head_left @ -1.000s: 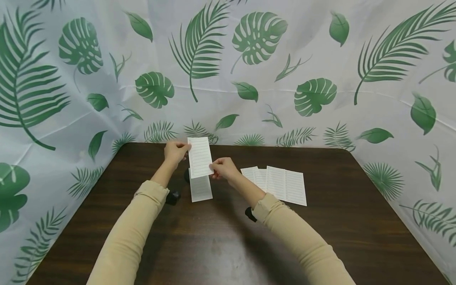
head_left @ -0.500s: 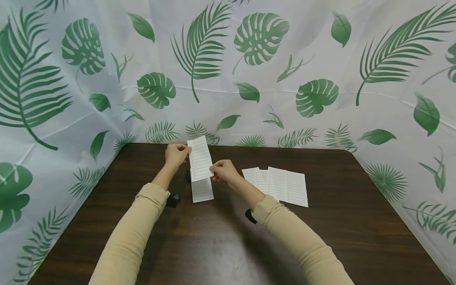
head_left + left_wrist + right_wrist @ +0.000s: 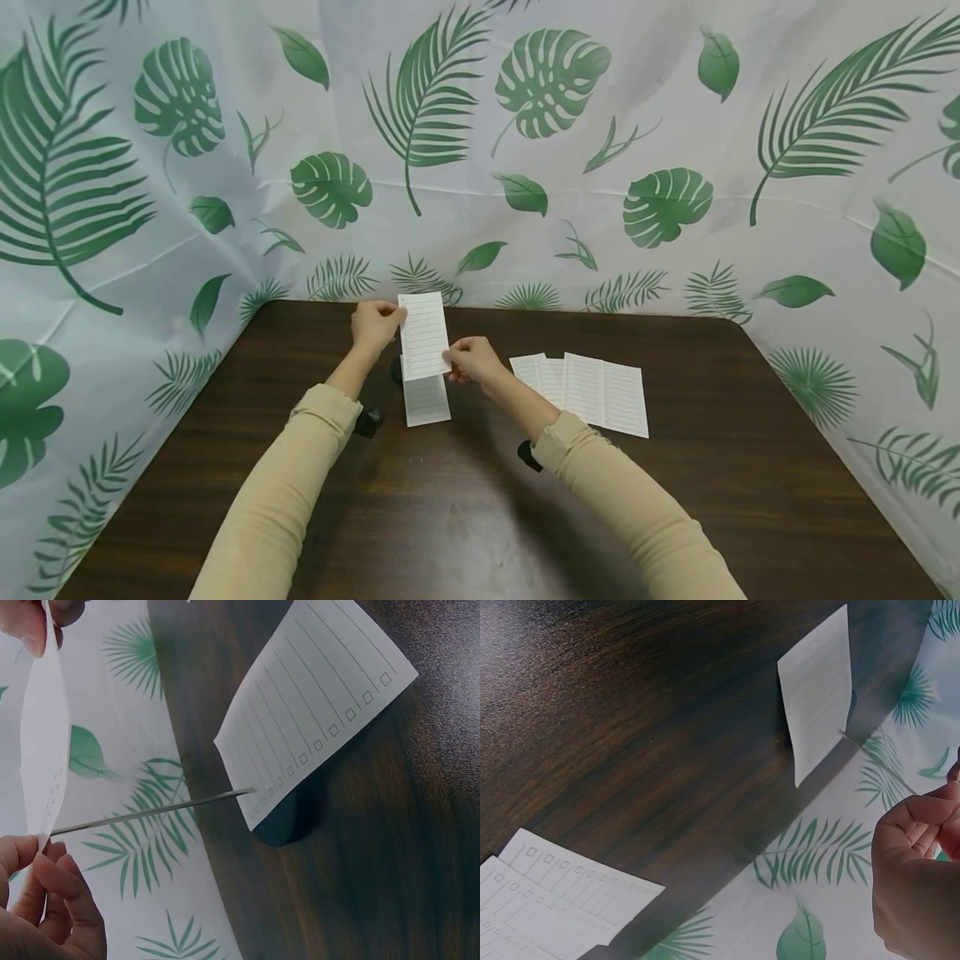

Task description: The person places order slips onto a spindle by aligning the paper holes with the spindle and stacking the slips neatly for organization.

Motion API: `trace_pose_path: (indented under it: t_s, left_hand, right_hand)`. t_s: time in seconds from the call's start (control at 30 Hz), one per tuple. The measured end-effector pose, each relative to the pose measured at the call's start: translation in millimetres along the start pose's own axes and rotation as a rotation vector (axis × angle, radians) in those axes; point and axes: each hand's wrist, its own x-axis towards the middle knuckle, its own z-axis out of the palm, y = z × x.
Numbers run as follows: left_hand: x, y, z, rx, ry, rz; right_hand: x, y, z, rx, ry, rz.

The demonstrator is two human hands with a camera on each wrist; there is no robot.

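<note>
A bill spike has a dark round base [image 3: 279, 831] on the table and a thin metal rod [image 3: 150, 814]. One lined slip of paper [image 3: 426, 402] is threaded on the rod low down, close over the base. A second lined slip [image 3: 423, 335], with small checkboxes along one edge, is held up above it. My left hand [image 3: 375, 325] pinches its left edge between thumb and fingers. Lower on the right edge, my right hand [image 3: 474, 360] pinches it too. In the left wrist view the rod's upper end reaches this slip right beside my left fingertips.
Several more lined slips [image 3: 624, 396] lie overlapping on the dark wood table [image 3: 450, 517], right of my right hand. A white curtain with green leaves [image 3: 465, 225] stands behind the table's far edge. Dark wrist cameras [image 3: 368, 422] sit under both forearms.
The held slip tilted briefly, its top right corner rising, and is now straighter again and slightly lower. Both hands keep their pinch with little movement. The lower slip stays on the rod.
</note>
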Motion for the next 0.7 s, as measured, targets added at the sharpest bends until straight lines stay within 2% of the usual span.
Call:
trace_pose_path:
  t_s: [0.37, 0.7]
  left_hand:
    - [-2.6, 1.3, 1.5, 0.091, 0.035, 0.063]
    - [-4.6, 6.7, 3.5, 0.119, 0.046, 0.016]
  right_hand:
    - [-1.1, -0.9, -0.6, 0.014, -0.001, 0.009]
    - [1.5, 0.6, -1.1, 0.004, -0.014, 0.004]
